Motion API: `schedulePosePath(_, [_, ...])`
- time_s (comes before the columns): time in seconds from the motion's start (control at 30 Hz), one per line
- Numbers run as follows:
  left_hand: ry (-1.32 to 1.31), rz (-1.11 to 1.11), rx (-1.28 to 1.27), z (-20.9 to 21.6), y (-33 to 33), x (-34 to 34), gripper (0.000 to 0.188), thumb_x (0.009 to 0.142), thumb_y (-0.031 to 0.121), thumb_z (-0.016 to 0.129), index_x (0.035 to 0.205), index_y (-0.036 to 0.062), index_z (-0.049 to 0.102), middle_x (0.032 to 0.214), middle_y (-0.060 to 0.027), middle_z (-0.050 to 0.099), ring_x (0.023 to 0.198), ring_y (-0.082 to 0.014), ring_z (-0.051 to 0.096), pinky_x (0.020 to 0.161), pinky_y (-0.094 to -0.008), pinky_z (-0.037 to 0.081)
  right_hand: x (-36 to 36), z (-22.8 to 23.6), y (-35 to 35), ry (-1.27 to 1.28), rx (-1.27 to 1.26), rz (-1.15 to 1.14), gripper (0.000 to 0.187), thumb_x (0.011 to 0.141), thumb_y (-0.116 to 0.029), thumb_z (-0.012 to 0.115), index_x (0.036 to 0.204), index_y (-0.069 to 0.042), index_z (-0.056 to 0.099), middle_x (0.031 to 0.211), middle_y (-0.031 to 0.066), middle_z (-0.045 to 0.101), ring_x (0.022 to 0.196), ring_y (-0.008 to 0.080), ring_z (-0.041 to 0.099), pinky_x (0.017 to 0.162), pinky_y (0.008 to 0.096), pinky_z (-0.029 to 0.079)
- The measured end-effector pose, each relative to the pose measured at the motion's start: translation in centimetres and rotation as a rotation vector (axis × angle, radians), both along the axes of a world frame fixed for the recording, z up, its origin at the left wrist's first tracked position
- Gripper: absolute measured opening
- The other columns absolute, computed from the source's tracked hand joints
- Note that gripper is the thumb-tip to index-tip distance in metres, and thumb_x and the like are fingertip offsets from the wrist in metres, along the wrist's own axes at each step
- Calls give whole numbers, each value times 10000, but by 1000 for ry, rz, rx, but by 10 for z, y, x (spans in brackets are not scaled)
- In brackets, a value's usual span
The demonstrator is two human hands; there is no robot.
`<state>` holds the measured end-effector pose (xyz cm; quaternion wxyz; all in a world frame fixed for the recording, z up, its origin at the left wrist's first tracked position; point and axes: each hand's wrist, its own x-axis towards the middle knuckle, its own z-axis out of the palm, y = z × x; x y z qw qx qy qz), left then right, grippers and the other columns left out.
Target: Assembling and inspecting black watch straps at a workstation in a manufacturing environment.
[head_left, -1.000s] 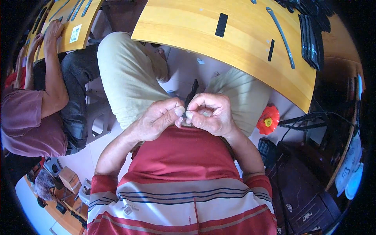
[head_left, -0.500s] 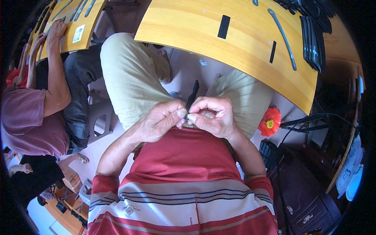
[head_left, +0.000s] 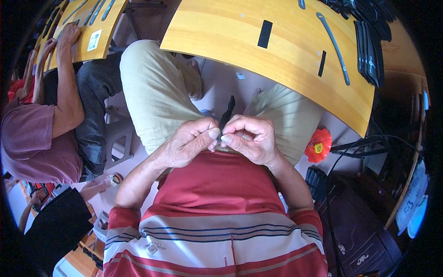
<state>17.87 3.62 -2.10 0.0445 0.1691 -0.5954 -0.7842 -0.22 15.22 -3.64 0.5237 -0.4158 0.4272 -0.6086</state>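
Note:
Over my lap, my left hand [head_left: 196, 139] and my right hand [head_left: 249, 137] come together on a narrow black strap [head_left: 227, 112]. Thumb and fingers of each hand pinch its near end, and the fingertips almost touch. The strap's far end sticks up and away between my knees, a little twisted. What exactly lies between the fingertips is mostly hidden. On the wooden table [head_left: 207, 32] ahead lie a black rectangular patch [head_left: 264, 34], a thin black strip [head_left: 322, 63] and a long dark strap with a rounded, holed end [head_left: 333, 48].
A stack of black straps [head_left: 369, 55] lies at the table's right end. A red flower-shaped object with a yellow centre [head_left: 318, 147] is by my right knee, near a black cable [head_left: 328, 198]. At left, a co-worker [head_left: 39, 143] sits at another table [head_left: 85, 46].
My hands keep the same pinch on the strap, almost unmoved. At the lower left, a person in black has shifted, and a large black shape now covers more of that corner.

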Motion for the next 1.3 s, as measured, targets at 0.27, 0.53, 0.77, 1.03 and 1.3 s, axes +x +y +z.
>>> schedulePosePath(0.27, [-4, -3, -60, 3, -1, -2, 325, 1063, 273, 426, 866, 31, 519, 760, -13, 520, 704, -91, 500, 650, -255, 443, 0, 4, -3, 89, -28, -46, 89, 861, -38, 719, 887, 28, 666, 809, 90, 678, 688, 103, 633, 594, 226, 475])
schedulePosePath(0.53, [-6, 1, -137, 0, 1, -1, 318, 1062, 261, 426, 869, 26, 517, 749, -20, 515, 694, -106, 499, 642, -263, 441, -3, 2, -3, 246, -61, -45, 80, 834, -22, 732, 869, 19, 674, 786, 85, 682, 661, 99, 625, 573, 223, 459])
schedulePosePath(0.77, [-12, 3, -119, -1, 1, 0, 312, 1062, 259, 427, 882, 25, 527, 757, -19, 513, 688, -103, 484, 633, -261, 431, -2, 5, -3, 177, -42, -30, 61, 857, -13, 699, 888, 27, 665, 803, 99, 684, 671, 115, 645, 592, 224, 481])
schedulePosePath(1.03, [-3, 27, -75, -2, 2, -1, 316, 1063, 268, 425, 891, 27, 535, 771, -11, 514, 699, -87, 480, 632, -251, 427, 1, 3, -2, 53, -15, -19, 66, 883, -8, 660, 915, 47, 646, 839, 122, 681, 748, 146, 683, 644, 245, 521])
schedulePosePath(1.3, [-27, 19, -62, -1, 2, 0, 320, 1062, 282, 430, 892, 33, 537, 776, -6, 518, 706, -75, 478, 636, -241, 421, 1, 0, -2, 216, -56, -65, 101, 849, -25, 696, 901, 39, 638, 816, 99, 670, 709, 128, 642, 619, 247, 489])
